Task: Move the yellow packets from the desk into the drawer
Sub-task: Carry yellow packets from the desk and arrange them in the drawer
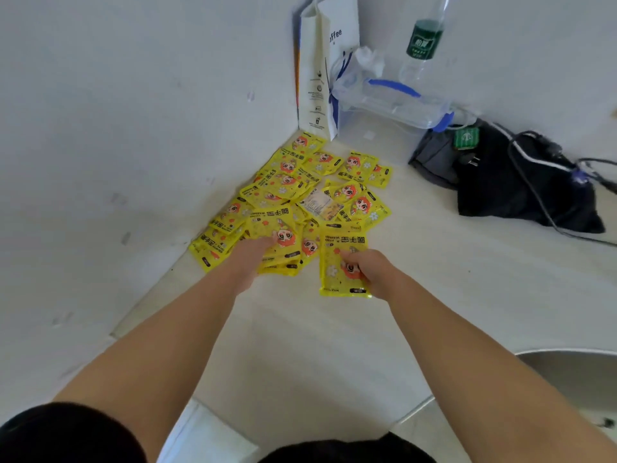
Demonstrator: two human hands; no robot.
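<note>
Right hand (367, 274): fingers pinch a packet (334, 262) at the pile's (300, 182) near edge. Left hand (250, 262): fingers buried in the pile, cannot tell. Best to stack several before lifting.

Glossy plastic packets (293, 202) lie on the smooth matt tabletop (334, 345); behind them, a paper bag (317, 78) and clear plastic bottle (424, 41).

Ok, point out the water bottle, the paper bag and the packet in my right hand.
water bottle (424, 41), head view, green label.
paper bag (312, 78), head view, narrow side panel.
yellow packet (340, 242) in right hand (367, 272), head view, upper printed part.
</note>
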